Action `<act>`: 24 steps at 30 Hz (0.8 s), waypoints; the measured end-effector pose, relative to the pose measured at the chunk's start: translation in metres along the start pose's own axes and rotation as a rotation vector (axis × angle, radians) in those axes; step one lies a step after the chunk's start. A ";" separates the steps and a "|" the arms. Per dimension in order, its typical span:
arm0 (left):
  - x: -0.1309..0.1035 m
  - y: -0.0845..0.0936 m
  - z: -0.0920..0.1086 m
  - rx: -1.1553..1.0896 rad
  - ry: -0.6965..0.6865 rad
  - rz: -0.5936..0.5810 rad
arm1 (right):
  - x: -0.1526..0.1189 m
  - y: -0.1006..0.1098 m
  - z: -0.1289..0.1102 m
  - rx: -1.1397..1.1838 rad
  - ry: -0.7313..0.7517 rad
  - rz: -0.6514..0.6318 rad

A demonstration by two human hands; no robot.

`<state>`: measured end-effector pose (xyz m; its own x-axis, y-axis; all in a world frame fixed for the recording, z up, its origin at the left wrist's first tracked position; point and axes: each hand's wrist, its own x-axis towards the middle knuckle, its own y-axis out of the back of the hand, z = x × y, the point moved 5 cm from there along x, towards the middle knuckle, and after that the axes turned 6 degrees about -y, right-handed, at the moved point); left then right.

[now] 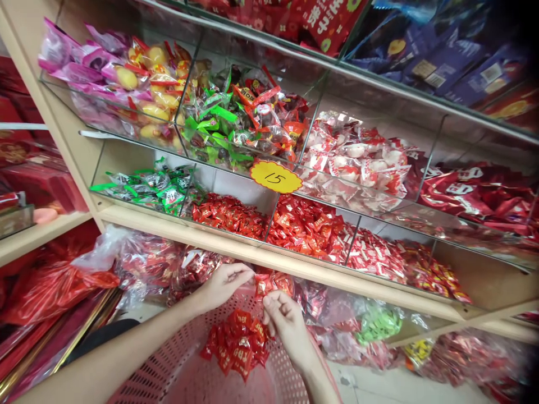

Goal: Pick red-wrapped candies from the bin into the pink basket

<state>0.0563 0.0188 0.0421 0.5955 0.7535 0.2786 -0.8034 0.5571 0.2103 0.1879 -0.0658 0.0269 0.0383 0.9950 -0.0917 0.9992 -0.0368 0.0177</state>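
Observation:
My left hand (pixel 227 286) is over the far rim of a pink perforated plastic basket (pixel 151 359), its fingertips pinched together beside a red packet (pixel 263 284). Whatever they hold, if anything, is hidden. My right hand (pixel 284 320) is closed above the basket's right side, fingers curled toward the left hand. I cannot make out what is in its grip. A bunch of small shiny red wrapped candies (pixel 240 343) shows inside the basket, just left of and below my right hand. Whether the bunch hangs or lies on the basket floor, I cannot tell.
Ahead stands a wooden shelf (pixel 202 233) with clear-walled compartments of red candies (pixel 305 221), green-wrapped candies (pixel 164 182) and white-and-red packets (pixel 357 151). A yellow price tag (pixel 276 177) reads 15. Plastic bags (pixel 147 258) of sweets fill the space beneath.

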 end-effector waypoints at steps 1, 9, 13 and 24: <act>-0.001 -0.001 0.001 -0.008 0.002 -0.015 | 0.000 -0.002 0.004 0.003 -0.004 -0.016; -0.004 -0.005 0.003 0.054 -0.020 -0.090 | 0.001 -0.005 0.017 0.006 -0.050 -0.049; -0.003 -0.006 0.002 0.054 -0.011 -0.095 | 0.002 -0.002 0.023 0.012 -0.081 -0.019; -0.003 -0.013 0.003 0.144 -0.034 -0.134 | -0.001 0.010 0.030 -0.067 -0.105 -0.015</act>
<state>0.0646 0.0082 0.0412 0.6986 0.6626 0.2702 -0.7098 0.5940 0.3786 0.1983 -0.0702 -0.0027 0.0276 0.9802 -0.1959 0.9966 -0.0118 0.0812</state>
